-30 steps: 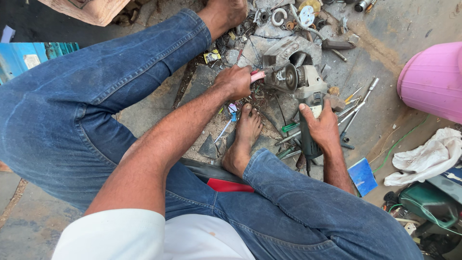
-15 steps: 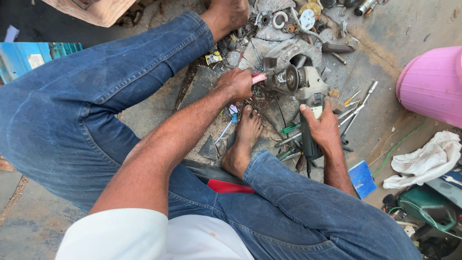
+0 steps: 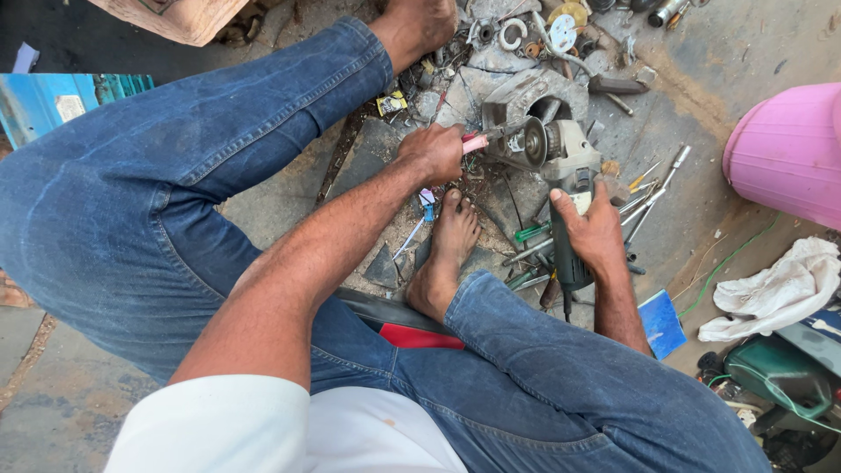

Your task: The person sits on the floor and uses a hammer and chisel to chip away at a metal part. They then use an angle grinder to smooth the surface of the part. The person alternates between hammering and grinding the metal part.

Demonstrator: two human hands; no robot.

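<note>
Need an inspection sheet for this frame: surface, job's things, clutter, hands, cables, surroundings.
Surface: bare concrete floor, dusty and stained.
Job's things: angle grinder lying on the floor; pink-handled tool against its head.
Clutter: screwdrivers, metal rings and scrap parts beyond the grinder.
Hands: left hand grips the pink-handled tool; right hand holds the grinder's body.
Cables: thin green wire on the floor.
Surroundings: pink bucket, white rag, blue box.
</note>
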